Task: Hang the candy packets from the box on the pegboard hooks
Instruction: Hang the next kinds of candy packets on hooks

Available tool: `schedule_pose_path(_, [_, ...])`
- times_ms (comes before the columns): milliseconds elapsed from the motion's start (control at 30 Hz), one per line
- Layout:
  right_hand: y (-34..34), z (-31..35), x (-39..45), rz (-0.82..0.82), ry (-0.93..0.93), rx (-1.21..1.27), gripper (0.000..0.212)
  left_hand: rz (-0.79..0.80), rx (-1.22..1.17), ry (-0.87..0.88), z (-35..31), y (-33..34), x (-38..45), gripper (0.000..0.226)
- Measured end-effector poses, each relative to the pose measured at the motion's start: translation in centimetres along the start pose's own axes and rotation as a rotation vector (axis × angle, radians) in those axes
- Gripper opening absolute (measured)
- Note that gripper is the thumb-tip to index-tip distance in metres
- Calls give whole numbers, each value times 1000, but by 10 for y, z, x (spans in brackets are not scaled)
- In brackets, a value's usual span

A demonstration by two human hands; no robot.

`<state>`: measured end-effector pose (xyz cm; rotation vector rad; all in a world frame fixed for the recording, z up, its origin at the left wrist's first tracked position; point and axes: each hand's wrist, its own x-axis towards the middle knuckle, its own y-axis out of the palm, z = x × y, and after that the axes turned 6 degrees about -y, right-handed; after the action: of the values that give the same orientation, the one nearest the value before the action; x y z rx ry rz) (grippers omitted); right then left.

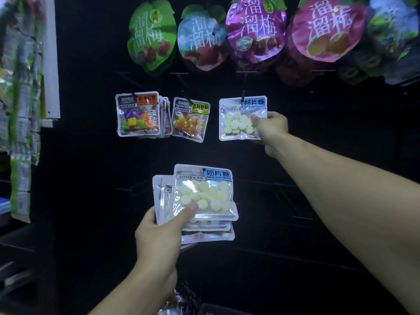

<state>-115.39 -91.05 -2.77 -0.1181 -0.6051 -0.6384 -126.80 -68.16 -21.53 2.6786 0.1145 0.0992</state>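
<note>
Hanging packet: milk-tablet candy packet [242, 118] sits on a black hook [243, 96] of the dark pegboard [91, 87], upright, its hole threaded by the hook near the top edge.
Packet look: clear shiny pouch with silvery borders, a blue label with white characters at the top right, a pale strip of small print under it, and round cream-white tablets heaped behind the window.
Right hand: right hand [271, 128] pinches the lower right corner of the hanging packet, thumb on the front, the other fingers behind it.
Left hand: left hand [159, 233] grips a fanned stack of packets [203, 196] of the same milk-tablet kind, thumb pressed on the front packet's lower left, held below the hooks and in front of the pegboard.
Stack look: front packet faces the camera squarely; several more peek out behind it at the left and bottom edges.
Neighbouring hooks: a bunch of cube-candy packets [138, 114] with an orange label hangs at the left; a bead-candy packet [191, 119] with a yellow label hangs tilted between it and the milk-tablet one.
Upper row: large round plum bags [254, 30] in green, blue, purple and pink.
</note>
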Motion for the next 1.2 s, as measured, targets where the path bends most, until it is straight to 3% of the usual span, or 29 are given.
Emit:
schedule_pose_path(133, [9,-11,15,-30,14,-44,16,15,26,-2,5,-4,6,34])
schedule_pose_path(233, [15,-17,23,-55,22,-69,6,25,36,1,8,-9,11,34])
schedule_pose_path(400, [21,-30,22,-23,106,-51,14,14,50,8,7,-16,17,34])
schedule_pose_path(600, [13,-49,-19,69,226,-13,48,-9,38,-5,7,-5,17,37])
schedule_pose_path(700, [4,-53,-52,198,281,-25,59,-31,14,-4,6,3,15,37])
schedule_pose_path(833, [-17,-42,-101,558,317,-163,61,-52,-31,11,5,13,9,38])
schedule_pose_path(933, [-35,-29,-128,728,269,-181,47,-69,-33,17,7,21,3,39])
schedule_pose_path(1033, [-45,-27,-134,712,231,-135,34,-45,2,1,11,27,-5,45])
schedule_pose_path(1200, [-60,-27,-122,560,206,-159,40,-25,29,-24,14,31,-15,44])
